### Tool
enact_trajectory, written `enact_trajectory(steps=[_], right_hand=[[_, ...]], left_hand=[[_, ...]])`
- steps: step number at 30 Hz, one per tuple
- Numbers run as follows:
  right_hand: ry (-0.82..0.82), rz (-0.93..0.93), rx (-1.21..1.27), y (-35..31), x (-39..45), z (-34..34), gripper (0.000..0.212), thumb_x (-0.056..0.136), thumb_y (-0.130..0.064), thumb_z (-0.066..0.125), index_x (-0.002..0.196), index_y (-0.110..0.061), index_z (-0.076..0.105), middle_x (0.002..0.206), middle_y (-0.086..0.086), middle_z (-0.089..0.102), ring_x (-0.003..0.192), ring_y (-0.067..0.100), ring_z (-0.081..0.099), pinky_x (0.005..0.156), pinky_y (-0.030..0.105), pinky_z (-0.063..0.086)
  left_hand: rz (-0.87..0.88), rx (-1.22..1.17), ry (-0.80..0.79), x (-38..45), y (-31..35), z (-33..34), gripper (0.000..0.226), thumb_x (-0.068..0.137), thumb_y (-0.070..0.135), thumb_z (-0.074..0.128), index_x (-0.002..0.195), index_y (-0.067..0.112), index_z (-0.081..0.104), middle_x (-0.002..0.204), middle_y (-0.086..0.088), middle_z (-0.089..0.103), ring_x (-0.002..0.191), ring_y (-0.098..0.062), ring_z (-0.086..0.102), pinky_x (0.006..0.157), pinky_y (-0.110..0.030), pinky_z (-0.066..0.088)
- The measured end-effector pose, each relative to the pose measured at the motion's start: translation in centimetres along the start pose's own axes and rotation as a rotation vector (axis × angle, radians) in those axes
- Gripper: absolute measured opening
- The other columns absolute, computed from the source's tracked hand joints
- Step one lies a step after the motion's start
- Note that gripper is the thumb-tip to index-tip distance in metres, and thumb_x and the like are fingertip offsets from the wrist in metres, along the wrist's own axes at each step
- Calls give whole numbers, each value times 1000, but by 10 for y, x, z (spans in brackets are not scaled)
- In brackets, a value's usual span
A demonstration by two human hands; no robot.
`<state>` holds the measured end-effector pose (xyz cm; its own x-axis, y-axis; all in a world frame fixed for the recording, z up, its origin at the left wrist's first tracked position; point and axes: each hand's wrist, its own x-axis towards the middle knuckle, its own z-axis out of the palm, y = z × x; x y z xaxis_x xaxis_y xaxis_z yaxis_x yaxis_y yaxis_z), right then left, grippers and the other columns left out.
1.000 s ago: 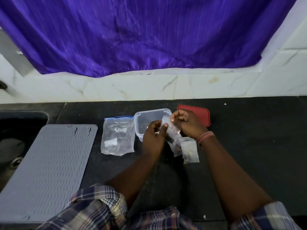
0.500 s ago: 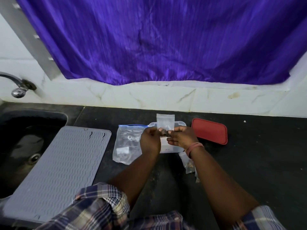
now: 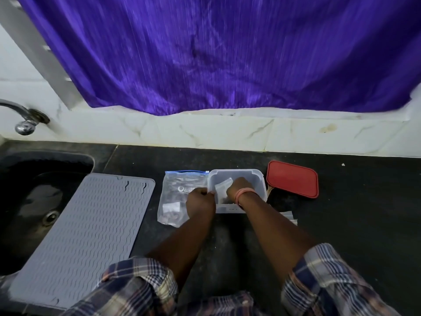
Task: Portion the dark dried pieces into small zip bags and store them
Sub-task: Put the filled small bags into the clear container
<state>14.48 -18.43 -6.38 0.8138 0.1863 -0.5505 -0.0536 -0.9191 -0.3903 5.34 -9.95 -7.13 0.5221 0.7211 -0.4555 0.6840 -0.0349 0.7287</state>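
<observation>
A small clear zip bag (image 3: 222, 187) with dark pieces at its bottom sits tilted inside the open clear plastic box (image 3: 258, 179). Left of the box, touching it, a larger blue-topped zip bag (image 3: 175, 197) lies flat on the dark surface (image 3: 353, 213)

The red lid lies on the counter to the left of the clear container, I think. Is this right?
Not quite. In the head view the red lid lies on the counter to the right of the clear container, not the left. On its left lies the large zip bag.
</observation>
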Motion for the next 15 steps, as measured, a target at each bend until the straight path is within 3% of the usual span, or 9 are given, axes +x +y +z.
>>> enact_trajectory(steps=[4,7,10,12,15], right_hand=[[172,-76,47,10,-1,-5,26,95,-16,58,117,-4,67,115,15,70,107,32,65,92,36,52],[433,-127,183,39,-10,-27,23,90,-10,54,101,-5,73,106,15,73,99,33,68,82,31,51],[610,-16,342,95,-17,-47,22,89,-9,52,96,-2,72,100,20,71,94,36,67,73,29,41],[509,150,297,141,-19,-45,25,91,-13,53,100,4,70,106,26,69,99,39,66,75,31,40],[220,299,289,187,-26,-24,43,85,-26,70,117,2,67,119,23,67,107,36,64,83,33,48]], left_hand=[[-9,-50,0,5,-7,-2,29,94,26,70,121,16,72,119,-6,74,109,-28,69,100,-39,55],[-23,-139,7,6,-11,-4,29,92,29,72,118,16,73,115,-8,75,104,-30,70,96,-43,58],[-6,-176,45,-1,-13,0,30,95,29,69,121,13,70,117,-8,73,105,-29,69,96,-44,57],[29,-206,74,-9,-14,5,34,98,27,66,127,10,65,123,-10,70,112,-29,65,100,-40,53],[80,-207,138,-19,-18,10,38,100,26,62,133,8,60,133,-14,64,121,-31,60,104,-39,46]])
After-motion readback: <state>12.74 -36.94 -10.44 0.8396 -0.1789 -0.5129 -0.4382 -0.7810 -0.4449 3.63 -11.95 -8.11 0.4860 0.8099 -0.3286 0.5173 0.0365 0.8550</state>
